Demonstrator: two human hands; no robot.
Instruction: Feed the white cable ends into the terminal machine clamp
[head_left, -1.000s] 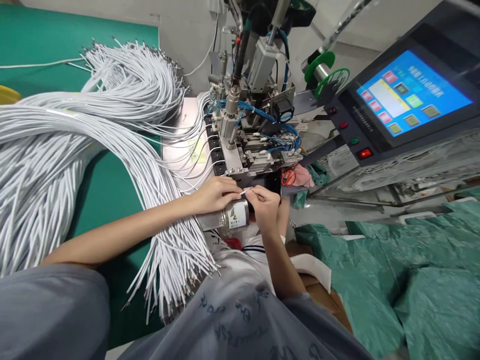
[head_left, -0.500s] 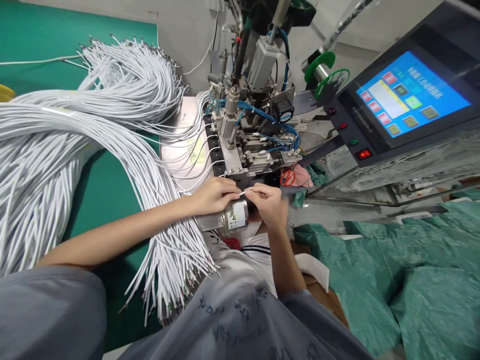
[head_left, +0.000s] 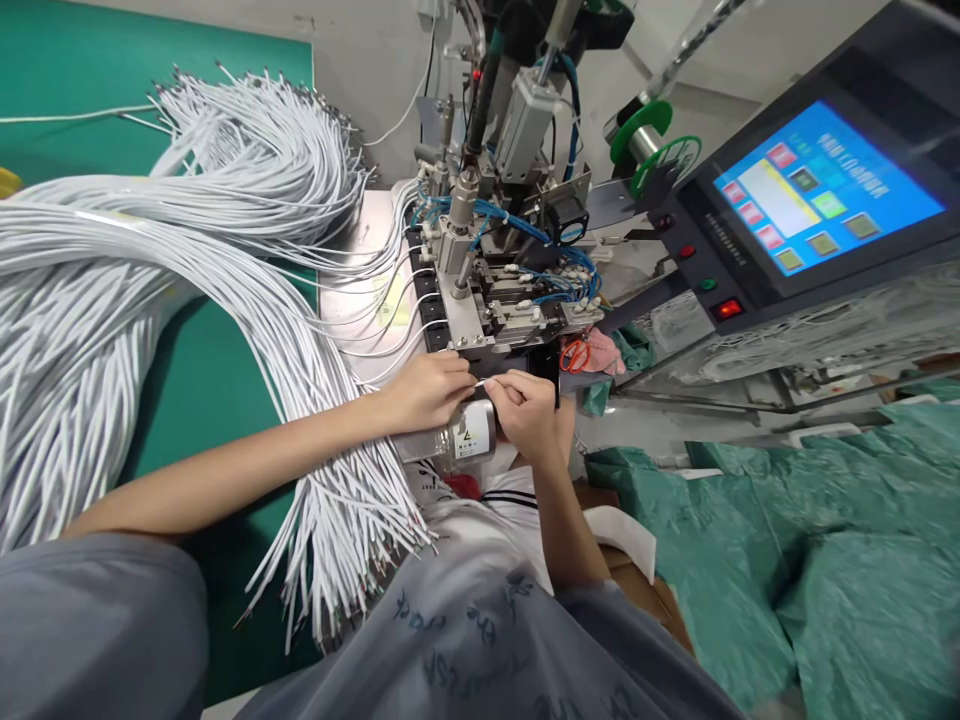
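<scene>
A thick bundle of long white cables [head_left: 150,300] lies on the green mat [head_left: 202,390] at left. The left hand [head_left: 427,392] and right hand [head_left: 527,412] meet, both pinching 1 thin white cable end [head_left: 486,382] above a metal cylinder with a warning label [head_left: 463,436], just before the grey machine [head_left: 502,290]. A blue touchscreen [head_left: 821,195] sits right.

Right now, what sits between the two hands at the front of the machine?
In the head view, a short white wire end bridges the gap between left hand and right hand, pinched by both.
</scene>
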